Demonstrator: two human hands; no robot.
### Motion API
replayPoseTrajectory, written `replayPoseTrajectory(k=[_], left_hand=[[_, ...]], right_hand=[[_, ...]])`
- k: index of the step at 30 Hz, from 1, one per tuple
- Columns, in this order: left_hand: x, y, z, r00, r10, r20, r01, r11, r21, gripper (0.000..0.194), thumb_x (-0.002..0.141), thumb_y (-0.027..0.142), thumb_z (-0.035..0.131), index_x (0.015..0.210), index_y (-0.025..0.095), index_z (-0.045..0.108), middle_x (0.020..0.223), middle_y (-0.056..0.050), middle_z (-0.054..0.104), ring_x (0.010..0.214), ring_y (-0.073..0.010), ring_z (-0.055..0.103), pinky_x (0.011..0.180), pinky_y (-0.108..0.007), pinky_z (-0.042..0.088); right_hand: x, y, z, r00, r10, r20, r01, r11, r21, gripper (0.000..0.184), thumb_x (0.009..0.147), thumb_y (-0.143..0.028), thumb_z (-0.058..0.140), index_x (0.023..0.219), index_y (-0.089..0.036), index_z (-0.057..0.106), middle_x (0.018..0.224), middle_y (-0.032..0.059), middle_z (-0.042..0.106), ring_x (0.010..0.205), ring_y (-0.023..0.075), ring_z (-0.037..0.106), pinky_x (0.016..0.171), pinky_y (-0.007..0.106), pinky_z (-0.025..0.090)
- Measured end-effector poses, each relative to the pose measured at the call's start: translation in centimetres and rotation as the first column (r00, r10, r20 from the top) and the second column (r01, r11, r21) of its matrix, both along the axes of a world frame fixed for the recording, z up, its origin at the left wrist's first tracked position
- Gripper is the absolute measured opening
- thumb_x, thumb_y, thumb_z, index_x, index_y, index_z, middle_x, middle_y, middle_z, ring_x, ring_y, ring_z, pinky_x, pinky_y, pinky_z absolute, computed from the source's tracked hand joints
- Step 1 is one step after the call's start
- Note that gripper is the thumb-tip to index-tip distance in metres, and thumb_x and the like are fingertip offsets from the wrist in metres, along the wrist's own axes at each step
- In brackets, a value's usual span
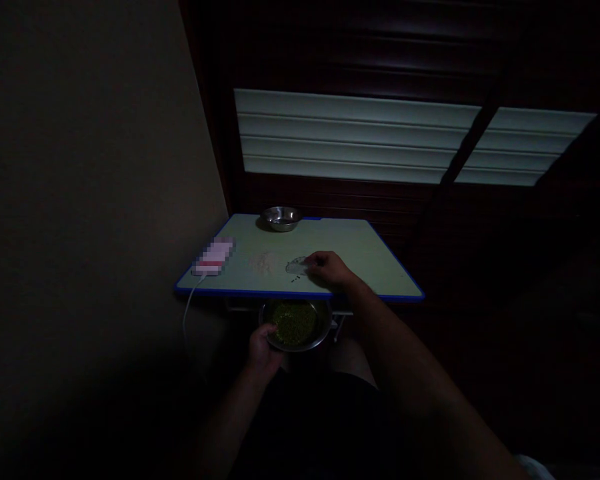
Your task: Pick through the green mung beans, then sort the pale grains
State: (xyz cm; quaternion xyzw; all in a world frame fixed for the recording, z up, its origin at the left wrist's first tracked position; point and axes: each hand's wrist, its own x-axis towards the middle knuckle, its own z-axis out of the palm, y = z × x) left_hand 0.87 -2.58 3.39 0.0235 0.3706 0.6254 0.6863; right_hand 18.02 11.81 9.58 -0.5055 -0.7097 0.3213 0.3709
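Below the table's front edge, my left hand point(264, 350) grips the rim of a metal bowl point(325, 337), thumb over the near left side. Small green beans or grains point(294, 323) fill much of that bowl; the dim light hides their exact kind. My right hand point(329, 268) is over the tabletop, its fingers pinched at the edge of a clear, see-through piece point(296, 267), perhaps plastic. Several small dark bits point(295, 279) lie around this piece. To its left, a pale patterned patch point(263, 262) shows on the table.
A second metal bowl point(281, 219) stands at the back of the pale table point(380, 270), which has a blue edge. A blurred-out pink device point(215, 257) lies at the left, its white cable point(186, 310) hanging down. A wall point(130, 167) rises on the left.
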Motion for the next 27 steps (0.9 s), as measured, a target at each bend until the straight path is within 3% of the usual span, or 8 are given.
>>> replayPoseTrajectory(k=[3, 8, 13, 27], left_hand=[[0.1, 0.0, 0.1, 1.000, 0.017, 0.010, -0.017, 1.000, 0.007, 0.048, 0.061, 0.008, 0.050, 0.104, 0.016, 0.069, 0.073, -0.006, 0.073, 0.072, -0.0229, 0.070, 0.070, -0.036, 0.057], [0.1, 0.1, -0.1, 0.999, 0.035, 0.034, -0.036, 0.999, 0.014, 0.051, 0.060, 0.007, 0.050, 0.107, 0.014, 0.068, 0.077, -0.007, 0.074, 0.073, -0.0233, 0.070, 0.072, -0.037, 0.056], [0.0, 0.3, -0.5, 0.999, 0.011, 0.036, -0.011, 1.000, -0.016, 0.049, 0.061, 0.008, 0.051, 0.106, 0.013, 0.069, 0.074, -0.008, 0.073, 0.073, -0.0250, 0.070, 0.072, -0.040, 0.056], [0.3, 0.6, -0.6, 1.000, -0.014, 0.000, 0.014, 0.999, -0.029, 0.025, 0.061, 0.007, 0.051, 0.079, 0.011, 0.068, 0.068, -0.009, 0.071, 0.070, -0.0234, 0.070, 0.070, -0.037, 0.058]], right_hand=[[0.2, -0.4, 0.5, 0.995, -0.027, 0.101, 0.024, 0.999, 0.027, 0.037, 0.067, -0.012, 0.067, 0.104, -0.017, 0.070, 0.077, 0.0017, 0.068, 0.062, 0.0101, 0.054, 0.060, 0.021, 0.042], [-0.1, -0.9, 0.8, 0.986, -0.042, 0.164, 0.042, 0.999, 0.004, 0.037, 0.064, -0.010, 0.069, 0.101, -0.018, 0.071, 0.074, 0.0006, 0.067, 0.060, 0.0098, 0.055, 0.057, 0.020, 0.041], [-0.2, -1.3, 1.0, 0.987, -0.005, 0.159, 0.015, 0.998, -0.062, 0.037, 0.062, -0.012, 0.073, 0.098, -0.018, 0.071, 0.074, -0.0005, 0.067, 0.060, 0.0093, 0.055, 0.056, 0.019, 0.040], [-0.6, -3.2, 2.0, 0.990, 0.137, 0.040, -0.126, 0.968, -0.216, 0.033, 0.060, -0.012, 0.072, 0.093, -0.014, 0.069, 0.064, -0.0014, 0.065, 0.052, 0.0088, 0.052, 0.050, 0.020, 0.038]])
